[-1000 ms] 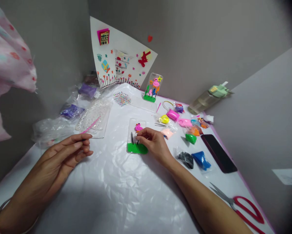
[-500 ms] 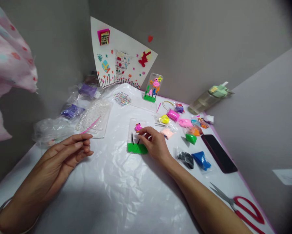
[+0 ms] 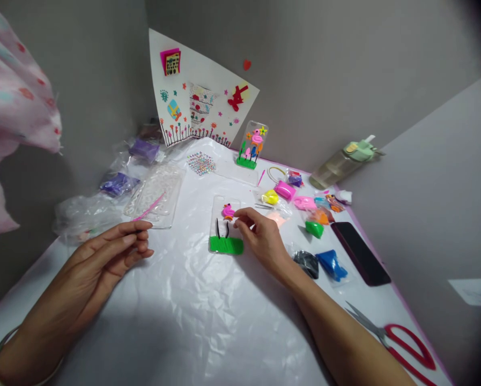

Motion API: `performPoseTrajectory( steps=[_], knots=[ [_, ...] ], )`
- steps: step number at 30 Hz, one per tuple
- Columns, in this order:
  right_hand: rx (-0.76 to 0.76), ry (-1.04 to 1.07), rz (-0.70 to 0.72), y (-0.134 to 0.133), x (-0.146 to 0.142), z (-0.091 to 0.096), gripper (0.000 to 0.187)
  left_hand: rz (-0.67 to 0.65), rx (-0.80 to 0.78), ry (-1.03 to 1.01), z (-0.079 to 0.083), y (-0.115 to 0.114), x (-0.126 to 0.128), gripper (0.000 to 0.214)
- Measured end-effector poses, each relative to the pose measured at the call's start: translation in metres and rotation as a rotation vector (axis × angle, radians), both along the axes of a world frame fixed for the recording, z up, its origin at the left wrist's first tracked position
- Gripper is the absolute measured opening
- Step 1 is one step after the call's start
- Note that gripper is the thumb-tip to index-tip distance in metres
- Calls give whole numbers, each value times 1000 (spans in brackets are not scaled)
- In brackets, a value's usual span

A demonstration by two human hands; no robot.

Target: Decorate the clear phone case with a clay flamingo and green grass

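A clear phone case [image 3: 220,206] lies flat on the white sheet, with a pink clay flamingo [image 3: 228,211], two thin black legs [image 3: 222,229] and a green clay strip [image 3: 226,245] on it. My right hand [image 3: 262,238] rests just right of the case, its fingers curled into a pinch with the tips beside the flamingo. What they pinch is too small to tell. My left hand [image 3: 111,254] lies on the sheet to the left, its fingers pressed together on a tiny dark bit at their tips.
Bags of coloured clay [image 3: 304,214] lie right of the case, then a dark phone [image 3: 359,252] and red scissors [image 3: 405,343]. A finished decorated case [image 3: 253,143], a craft sheet [image 3: 200,91] and a bottle [image 3: 340,161] stand by the wall. More clear cases and bags [image 3: 152,190] sit at the left.
My right hand has slid up and to the right, from over the black legs and green strip to beside the flamingo, so both legs now show. My left hand has stayed still.
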State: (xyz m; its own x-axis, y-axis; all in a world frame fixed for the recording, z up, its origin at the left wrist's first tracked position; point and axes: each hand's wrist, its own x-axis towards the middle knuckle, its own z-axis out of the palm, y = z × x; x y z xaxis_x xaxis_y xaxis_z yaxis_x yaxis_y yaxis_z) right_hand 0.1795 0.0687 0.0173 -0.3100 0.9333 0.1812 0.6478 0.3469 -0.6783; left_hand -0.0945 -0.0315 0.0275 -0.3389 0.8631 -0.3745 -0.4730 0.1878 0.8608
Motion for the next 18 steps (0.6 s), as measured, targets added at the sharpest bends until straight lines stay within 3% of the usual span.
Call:
performPoseTrajectory(
  steps=[11,18],
  knots=[
    [59,-248,99,-2,-2,1,23,-9,3,15,-6,-1,-2,44],
    [87,-322,94,-4,9,23,22,-24,-22,37,-5,-1,-1,43]
  ],
)
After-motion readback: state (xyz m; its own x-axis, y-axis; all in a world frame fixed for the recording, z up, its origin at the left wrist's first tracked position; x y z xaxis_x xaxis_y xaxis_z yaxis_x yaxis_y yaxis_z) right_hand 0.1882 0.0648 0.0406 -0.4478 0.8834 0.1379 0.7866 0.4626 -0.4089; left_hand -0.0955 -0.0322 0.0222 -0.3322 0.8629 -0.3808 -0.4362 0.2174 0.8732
